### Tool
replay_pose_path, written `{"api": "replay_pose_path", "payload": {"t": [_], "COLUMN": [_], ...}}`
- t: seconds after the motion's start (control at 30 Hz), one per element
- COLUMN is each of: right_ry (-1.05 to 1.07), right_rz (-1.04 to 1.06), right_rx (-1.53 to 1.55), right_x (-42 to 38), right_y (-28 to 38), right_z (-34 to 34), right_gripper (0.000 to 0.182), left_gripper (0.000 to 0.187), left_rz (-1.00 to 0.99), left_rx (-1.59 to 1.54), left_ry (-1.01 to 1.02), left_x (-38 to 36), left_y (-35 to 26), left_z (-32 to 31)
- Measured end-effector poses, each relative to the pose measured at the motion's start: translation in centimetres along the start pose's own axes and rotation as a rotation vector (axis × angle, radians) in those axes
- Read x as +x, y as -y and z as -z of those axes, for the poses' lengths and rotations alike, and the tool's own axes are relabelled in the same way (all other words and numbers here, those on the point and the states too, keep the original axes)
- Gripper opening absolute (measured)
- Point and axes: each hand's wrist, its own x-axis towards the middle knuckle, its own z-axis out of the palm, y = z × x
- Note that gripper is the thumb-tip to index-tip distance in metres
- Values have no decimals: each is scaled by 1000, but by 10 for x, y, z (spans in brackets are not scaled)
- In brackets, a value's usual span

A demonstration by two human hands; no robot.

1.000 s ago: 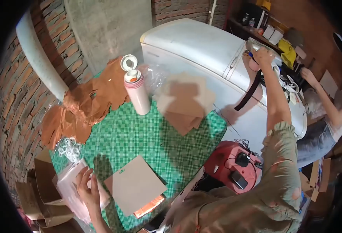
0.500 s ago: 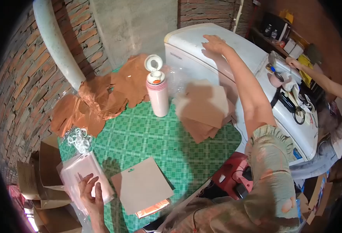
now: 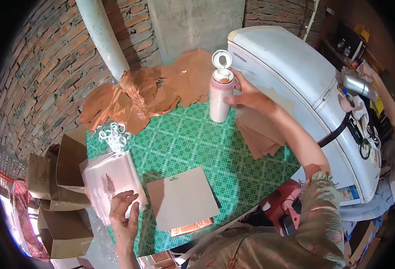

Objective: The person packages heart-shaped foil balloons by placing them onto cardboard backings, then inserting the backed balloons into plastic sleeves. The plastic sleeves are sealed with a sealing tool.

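The right hand (image 3: 247,96) reaches across the green checked counter (image 3: 193,143) and touches the side of the pink bottle (image 3: 220,96), fingers loosely curled against it, not closed around it. The bottle stands upright with its flip lid open, beside a stack of brown cards (image 3: 262,130). The left hand (image 3: 125,215) lies flat, fingers spread, on a pile of clear plastic bags (image 3: 110,179) at the counter's near edge.

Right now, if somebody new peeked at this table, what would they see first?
Probably the pink bottle with its lid flipped open, standing at the far side of the green checked tablecloth, with the right hand at its side. Next, the heap of shiny copper sheets against the brick wall, and the left hand resting on clear plastic bags at the near left corner.
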Motion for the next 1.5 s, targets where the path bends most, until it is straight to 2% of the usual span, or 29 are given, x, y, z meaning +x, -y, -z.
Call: {"api": "replay_pose_path", "payload": {"t": [0.1,0.2,0.4,0.63,0.73,0.77,0.9,1.0,1.13,1.17,1.27,1.4,1.43,1.5], "right_ry": [-156,-218,-291,-326,-310,-357,-482,-629,-668,-713,-787,-831,-896,-938], "right_rz": [-57,-8,85,195,183,197,248,313,235,217,348,420,517,418], "right_rx": [-22,64,47,-73,13,-80,-191,-557,-495,-502,-690,-798,-1007,-1186], "right_x": [15,20,22,1,-15,-21,-43,-57,-79,-84,-88,-88,-84,-85], "right_y": [5,7,21,73,93,98,121,131,140,142,131,148,145,133], "right_z": [-22,-34,-38,-28,-17,-12,18,57,109,122,178,209,223,249], "right_gripper": [96,94,101,108,111,114,117,119,114,109,109,93,92,96], "left_gripper": [19,20,26,52,54,56,59,61,63,64,65,66,66,66], "left_rz": [-10,-6,-61,4,-40,-44,-72,-94,-106,-106,-132,-157,-163,-164], "left_rx": [14,-11,-50,-180,-191,-186,-217,-213,-217,-227,-229,-218,-216,-205], "left_ry": [4,13,1,-34,-35,-27,-16,-5,7,8,21,44,50,67], "left_x": [-5,-11,-19,-31,-34,-35,-38,-38,-35,-34,-29,-23,-21,-19], "left_y": [-1,1,9,9,4,2,-3,-10,-17,-19,-22,-33,-34,-36], "left_z": [1,2,3,6,3,3,-1,-2,-5,-6,-10,-17,-20,-24]}}
